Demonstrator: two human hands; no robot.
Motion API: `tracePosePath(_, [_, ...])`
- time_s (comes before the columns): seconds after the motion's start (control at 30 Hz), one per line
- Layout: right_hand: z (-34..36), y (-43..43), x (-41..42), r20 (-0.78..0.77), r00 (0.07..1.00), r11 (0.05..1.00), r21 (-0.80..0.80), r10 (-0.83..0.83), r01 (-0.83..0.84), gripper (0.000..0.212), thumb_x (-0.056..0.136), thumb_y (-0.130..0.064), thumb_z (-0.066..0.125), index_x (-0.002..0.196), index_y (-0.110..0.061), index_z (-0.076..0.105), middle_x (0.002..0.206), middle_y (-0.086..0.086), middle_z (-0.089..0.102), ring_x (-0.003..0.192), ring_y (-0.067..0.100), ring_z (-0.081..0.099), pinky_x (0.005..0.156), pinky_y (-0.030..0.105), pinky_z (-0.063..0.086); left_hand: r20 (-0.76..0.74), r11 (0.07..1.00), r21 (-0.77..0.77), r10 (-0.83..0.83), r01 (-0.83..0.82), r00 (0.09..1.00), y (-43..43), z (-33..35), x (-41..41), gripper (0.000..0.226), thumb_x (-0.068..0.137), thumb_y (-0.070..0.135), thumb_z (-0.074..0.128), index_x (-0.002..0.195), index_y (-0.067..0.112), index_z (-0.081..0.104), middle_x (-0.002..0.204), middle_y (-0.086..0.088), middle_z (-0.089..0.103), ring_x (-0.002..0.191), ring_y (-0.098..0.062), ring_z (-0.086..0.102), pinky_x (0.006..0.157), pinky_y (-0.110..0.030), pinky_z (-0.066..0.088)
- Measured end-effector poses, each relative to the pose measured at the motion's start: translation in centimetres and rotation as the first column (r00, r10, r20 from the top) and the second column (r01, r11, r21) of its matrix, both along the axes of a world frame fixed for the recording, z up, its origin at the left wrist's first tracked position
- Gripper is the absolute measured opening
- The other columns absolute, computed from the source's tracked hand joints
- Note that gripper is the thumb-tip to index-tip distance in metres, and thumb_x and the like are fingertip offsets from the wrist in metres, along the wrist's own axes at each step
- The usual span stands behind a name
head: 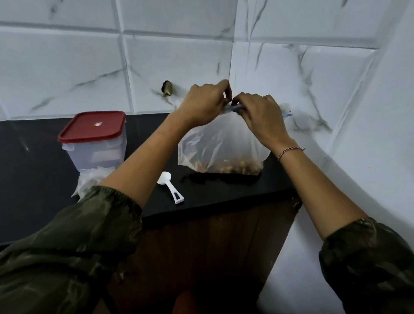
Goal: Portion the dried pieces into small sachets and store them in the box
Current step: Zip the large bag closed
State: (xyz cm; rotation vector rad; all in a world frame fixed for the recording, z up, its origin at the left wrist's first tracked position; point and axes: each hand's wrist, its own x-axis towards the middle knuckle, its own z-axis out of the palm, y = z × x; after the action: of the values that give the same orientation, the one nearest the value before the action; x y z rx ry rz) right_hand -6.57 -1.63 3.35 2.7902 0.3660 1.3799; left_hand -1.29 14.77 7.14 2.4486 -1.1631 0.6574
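From the head view, both my hands meet at the top edge of the big clear bag [219,144], which stands upright on the black table [32,167] close to the tiled corner. My left hand [202,103] pinches the bag's mouth from the left and my right hand [261,114] from the right. The fingers [241,99] of both are curled tight on the strip, knuckles nearly touching. That strip runs side to side between my hands, so I judge the next move is a pull apart along that line. I cannot tell whether the mouth is sealed or already parted.

The dried pieces [228,169] lie as a shallow brown layer at the bottom of the bag, straight below my fingers; the rest of the bag is slack and holds only air.

The white scoop [170,187] lies on the table just left of the bag, bowl away from me, handle towards me, nearer my left hand. Further left stands the clear box [94,149] with its red lid [92,126] on. Something pale shows low inside, but I cannot make it out. A heap of small sachets [91,179] sits against the box's front, partly hidden by my left forearm. I would say none of the portioning has begun.
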Motion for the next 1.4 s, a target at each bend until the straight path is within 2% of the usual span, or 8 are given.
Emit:
tracePosePath(0.2, [-0.8,-0.6,0.7,-0.08,0.997,0.981,0.193,0.0,0.015,0.028,0.097,-0.03,0.049,0.096,-0.009,0.067,0.092,0.008,0.064,0.087,0.023,0.056,0.066,0.027,0.034,0.25,0.982,0.177,0.018,-0.064,0.968,1.3,-1.3,0.3,0.04,0.093,0.044,0.049,0.119,0.016,0.063,0.125,-0.004,0.055,0.118,-0.024,0.044,0.085,-0.037,0.03])
tracePosePath(0.3, [-1.0,0.3,0.8,-0.113,0.993,0.985,0.169,-0.016,0.035,0.034,0.098,-0.032,0.046,0.092,-0.005,0.065,0.098,0.009,0.055,0.092,0.022,0.051,0.063,0.03,0.036,0.169,0.98,0.171,0.075,-0.104,0.983,1.1,-1.5,0.7,0.03,0.098,0.027,0.043,0.117,0.017,0.064,0.118,-0.007,0.06,0.115,-0.026,0.049,0.081,-0.036,0.028])
tracePosePath(0.47, [-1.6,1.0,-1.1,-0.126,0.991,0.994,0.099,0.052,-0.039,0.045,0.095,-0.043,0.048,0.125,-0.009,0.047,0.104,0.009,0.062,0.092,0.024,0.057,0.079,0.033,0.039,0.008,0.999,0.003,0.046,-0.046,0.999,1.0,-2.4,0.2,0.03,0.092,0.003,0.042,0.12,0.01,0.047,0.095,-0.006,0.067,0.086,-0.031,0.056,0.073,-0.033,0.029])
tracePosePath(0.57, [-2.9,0.7,-1.5,-0.154,0.988,0.998,-0.049,0.029,-0.037,0.055,0.085,-0.048,0.061,0.122,-0.009,0.049,0.112,0.005,0.06,0.098,0.022,0.058,0.084,0.037,0.042,-0.076,0.998,-0.049,0.033,-0.037,0.997,0.9,-3.2,0.3,0.026,0.095,0.005,0.042,0.12,0.004,0.038,0.081,-0.011,0.058,0.072,-0.033,0.051,0.063,-0.034,0.029])
tracePosePath(0.67, [-3.4,0.6,-1.3,-0.197,0.977,0.994,0.089,0.081,-0.064,0.042,0.084,-0.042,0.065,0.113,-0.013,0.055,0.111,0.001,0.064,0.096,0.02,0.061,0.076,0.031,0.044,-0.132,0.998,-0.049,0.032,-0.039,0.991,0.7,-3.8,0.3,0.023,0.097,0.009,0.042,0.119,0.003,0.038,0.077,-0.012,0.053,0.075,-0.036,0.052,0.064,-0.035,0.031])
tracePosePath(0.9, [-3.6,-0.4,0.0,-0.317,0.941,0.936,0.351,0.122,-0.003,0.023,0.09,-0.037,0.06,0.094,-0.015,0.066,0.09,0.007,0.07,0.084,0.025,0.062,0.07,0.033,0.042,0.037,0.976,0.211,0.05,-0.057,0.998,1.6,-5.5,0.8,0.051,0.095,0.056,0.038,0.119,0.015,0.055,0.124,-0.007,0.056,0.121,-0.025,0.046,0.105,-0.046,0.026])
tracePosePath(1.03, [-3.9,-0.1,0.5,-0.358,0.924,0.927,0.374,0.132,0.012,0.032,0.092,-0.037,0.057,0.09,-0.008,0.069,0.098,0.006,0.063,0.08,0.016,0.054,0.071,0.032,0.042,0.076,0.945,0.318,0.056,-0.078,0.996,1.6,-6.8,1.2,0.037,0.097,0.04,0.046,0.117,0.01,0.055,0.121,-0.007,0.059,0.121,-0.025,0.048,0.112,-0.049,0.02])
tracePosePath(1.4, [-5.9,-1.9,-1.1,-0.419,0.898,0.989,0.117,0.131,-0.089,0.057,0.078,-0.054,0.066,0.12,-0.018,0.052,0.121,-0.004,0.057,0.105,0.017,0.059,0.08,0.035,0.05,-0.099,0.983,0.178,0.062,-0.044,0.993,0.8,-9.4,2.2,0.015,0.101,0.016,0.031,0.108,0.006,0.04,0.094,-0.015,0.061,0.091,-0.037,0.055,0.075,-0.038,0.029])
